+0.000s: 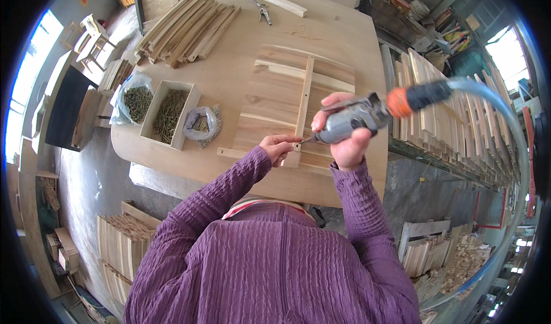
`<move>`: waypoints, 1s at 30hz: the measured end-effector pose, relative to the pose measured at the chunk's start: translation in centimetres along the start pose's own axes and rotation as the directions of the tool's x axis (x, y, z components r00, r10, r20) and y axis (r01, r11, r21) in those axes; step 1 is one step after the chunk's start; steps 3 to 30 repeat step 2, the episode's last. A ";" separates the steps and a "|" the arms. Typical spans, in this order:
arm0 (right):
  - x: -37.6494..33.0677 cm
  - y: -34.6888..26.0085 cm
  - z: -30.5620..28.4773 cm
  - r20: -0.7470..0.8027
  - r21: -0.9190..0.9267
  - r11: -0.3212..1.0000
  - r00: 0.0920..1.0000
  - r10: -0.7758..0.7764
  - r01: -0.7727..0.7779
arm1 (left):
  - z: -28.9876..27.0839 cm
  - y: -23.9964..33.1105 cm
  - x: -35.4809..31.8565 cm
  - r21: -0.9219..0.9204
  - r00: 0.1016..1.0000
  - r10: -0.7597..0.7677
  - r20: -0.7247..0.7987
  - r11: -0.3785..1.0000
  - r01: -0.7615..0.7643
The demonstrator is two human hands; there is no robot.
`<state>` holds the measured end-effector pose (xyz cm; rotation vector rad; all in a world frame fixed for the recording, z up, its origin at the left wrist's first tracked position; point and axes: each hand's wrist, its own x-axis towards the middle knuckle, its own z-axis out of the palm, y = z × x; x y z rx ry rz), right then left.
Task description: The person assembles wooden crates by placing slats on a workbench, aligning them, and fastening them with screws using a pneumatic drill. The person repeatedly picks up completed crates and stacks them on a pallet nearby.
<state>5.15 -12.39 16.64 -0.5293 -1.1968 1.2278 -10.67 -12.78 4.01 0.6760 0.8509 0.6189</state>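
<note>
My right hand (349, 146) is wrapped round a grey pneumatic screwdriver (344, 124), held nearly level. An orange and black hose fitting (410, 99) joins it to a clear air hose. The driver's thin bit points left, to the near end of a narrow wooden strip (304, 97). There my left hand (278, 149) is closed in a pinch beside the bit tip; whatever lies between the fingers is too small to make out. The strip crosses a wooden panel (270, 103) made of joined boards, lying flat on the table. A dark hole shows in the strip by my fingertips.
A box of screws (169, 114) stands at the left, between two plastic bags (138, 97) of small hardware. Wooden strips (186, 28) are piled at the far left, near metal locking pliers (263, 11). Boards (442, 106) stand stacked beyond the table's right edge (383, 71).
</note>
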 end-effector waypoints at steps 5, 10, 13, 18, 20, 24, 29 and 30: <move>0.5 0.8 -0.6 0.027 -0.034 0.999 0.999 0.021 -0.020 | -0.5 -0.1 0.5 0.018 0.998 -0.041 0.051 0.999 0.040; 0.5 0.8 -0.6 0.027 -0.034 0.999 0.999 0.021 -0.020 | -0.5 -0.1 0.5 0.018 0.998 -0.041 0.051 0.999 0.040; 0.5 0.8 -0.6 0.027 -0.034 0.999 0.999 0.021 -0.020 | -0.5 -0.1 0.5 0.018 0.998 -0.041 0.051 0.999 0.040; 0.5 0.8 -0.6 0.027 -0.034 0.999 0.999 0.021 -0.020 | -0.5 -0.1 0.5 0.018 0.998 -0.041 0.051 0.999 0.040; 0.5 0.8 -0.6 0.027 -0.034 0.999 0.999 0.021 -0.020 | -0.5 -0.1 0.5 0.018 0.998 -0.041 0.051 0.999 0.040; 0.5 0.8 -0.6 0.027 -0.034 0.999 0.999 0.021 -0.020 | -0.5 -0.1 0.5 0.018 0.998 -0.041 0.051 0.999 0.040; 0.5 0.8 -0.6 0.027 -0.034 0.999 0.999 0.021 -0.020 | -0.5 -0.1 0.5 0.018 0.998 -0.041 0.051 0.999 0.040; 0.5 0.8 -0.6 0.027 -0.034 0.999 0.999 0.021 -0.020 | -0.5 -0.1 0.5 0.018 0.998 -0.041 0.051 0.999 0.040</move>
